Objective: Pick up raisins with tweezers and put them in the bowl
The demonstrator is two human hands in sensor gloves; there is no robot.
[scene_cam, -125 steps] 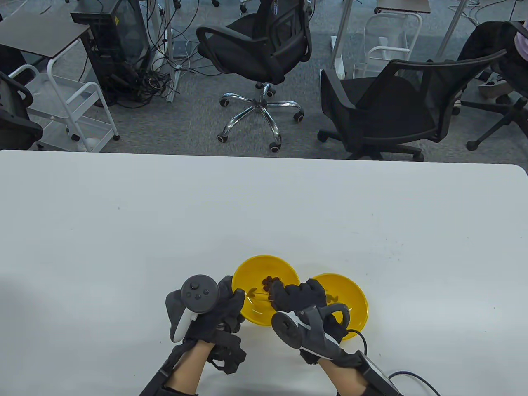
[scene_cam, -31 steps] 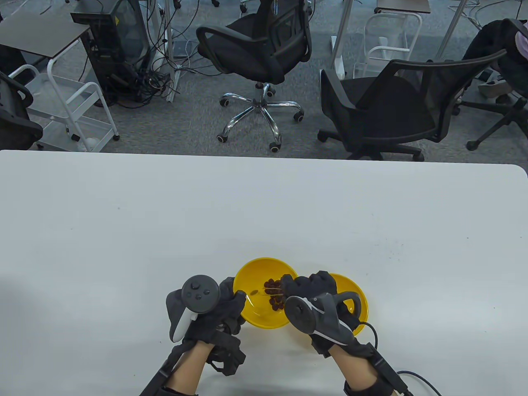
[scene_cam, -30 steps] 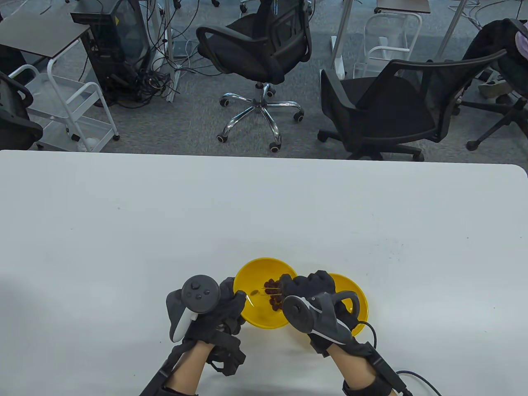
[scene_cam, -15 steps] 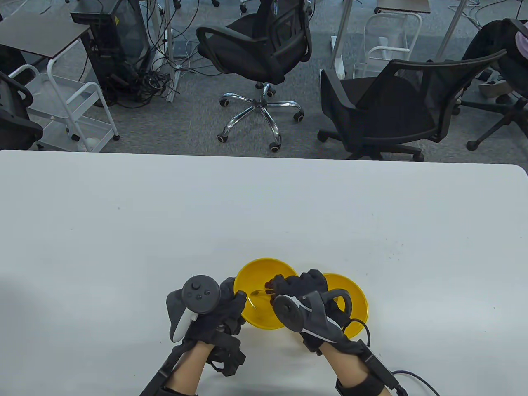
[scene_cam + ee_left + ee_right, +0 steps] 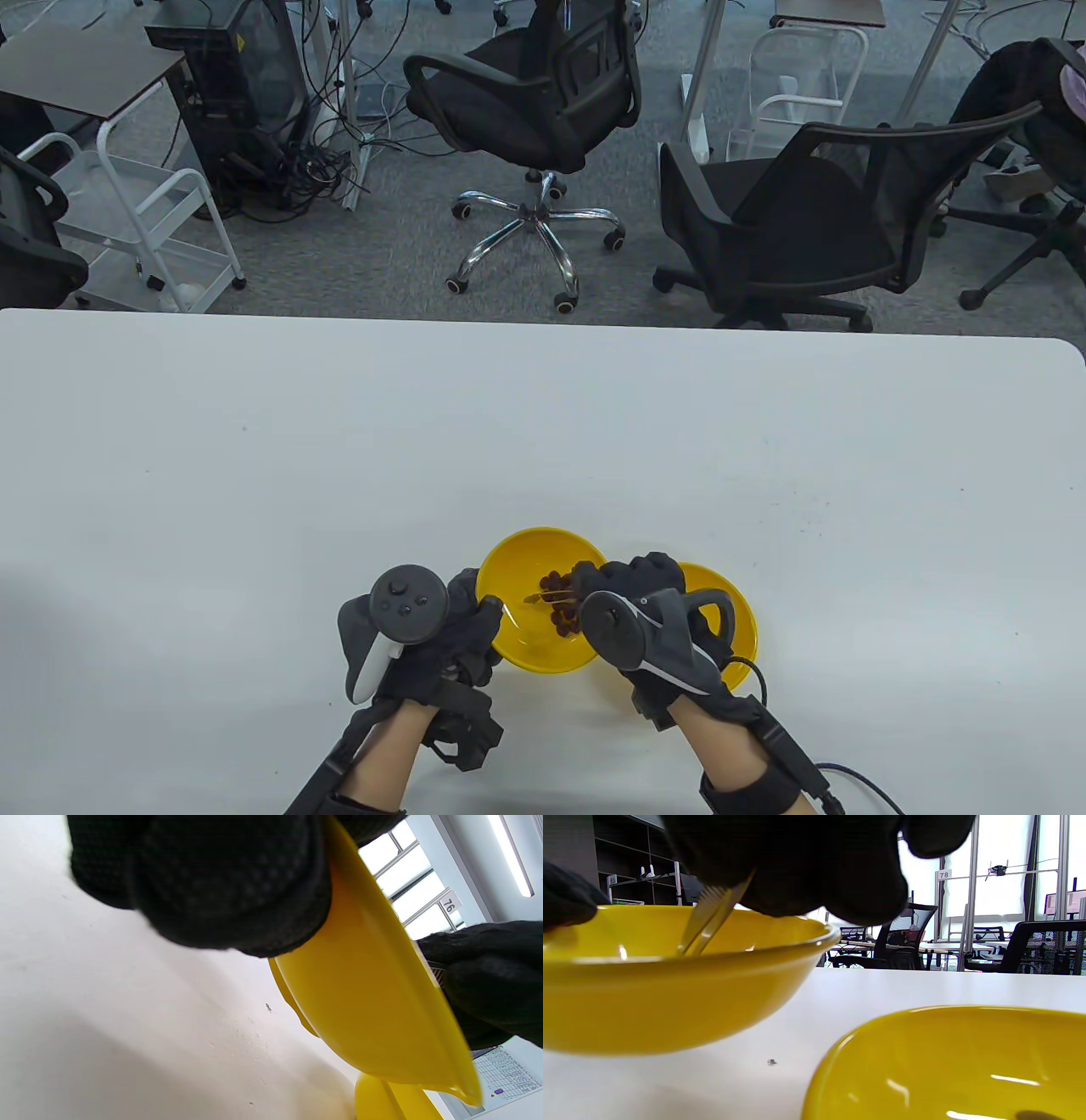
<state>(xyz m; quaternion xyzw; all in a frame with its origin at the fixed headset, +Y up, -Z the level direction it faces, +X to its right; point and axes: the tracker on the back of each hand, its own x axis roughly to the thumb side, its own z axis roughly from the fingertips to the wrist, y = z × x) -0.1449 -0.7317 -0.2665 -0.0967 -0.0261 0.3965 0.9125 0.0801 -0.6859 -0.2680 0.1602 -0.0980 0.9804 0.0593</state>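
Observation:
Two yellow bowls stand side by side near the table's front edge. The left bowl holds a cluster of dark raisins. My left hand grips this bowl's left rim, also in the left wrist view. My right hand holds metal tweezers, whose tips point left into the left bowl beside the raisins. In the right wrist view the tweezers dip behind the bowl's rim; I cannot tell whether they hold a raisin. The right bowl lies mostly under my right hand; it also shows in the right wrist view.
The white table stretches wide around the bowls. Beyond its far edge stand black office chairs and a white cart. A cable runs from my right wrist.
My right hand shifted slightly right and back over the left bowl, uncovering more raisins. My left hand keeps its grip on the left bowl's rim.

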